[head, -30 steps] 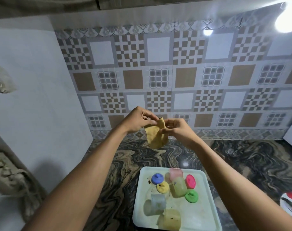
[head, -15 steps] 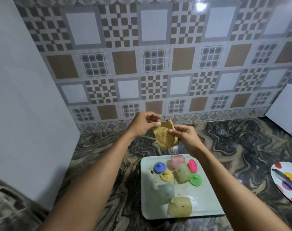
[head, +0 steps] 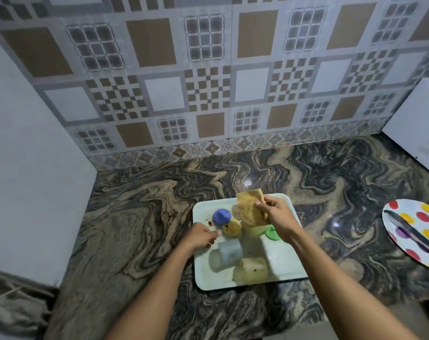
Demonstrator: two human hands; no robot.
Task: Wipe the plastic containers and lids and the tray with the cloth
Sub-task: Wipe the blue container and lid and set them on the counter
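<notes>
A pale tray (head: 285,268) lies on the marbled counter. On it are a blue lid (head: 221,216), a yellow lid (head: 231,228), a green lid (head: 273,234), a bluish clear container (head: 230,251) and a yellowish container (head: 254,269), both on their sides. My right hand (head: 277,217) holds the tan cloth (head: 249,209) hanging over the tray's far half; it hides the other pieces there. My left hand (head: 200,235) hovers low over the tray's left edge, fingers loosely curled near the yellow lid, holding nothing I can see.
A polka-dot plate (head: 414,233) with a dark knife (head: 412,231) on it sits at the right. A white appliance (head: 419,123) stands at the back right corner. A tiled wall runs behind, a plain wall on the left. Brown crumbs (head: 209,223) lie on the tray.
My left hand let go of the cloth and dropped to the tray's left side. My right hand lowered the cloth over the tray. The view tilted down.
</notes>
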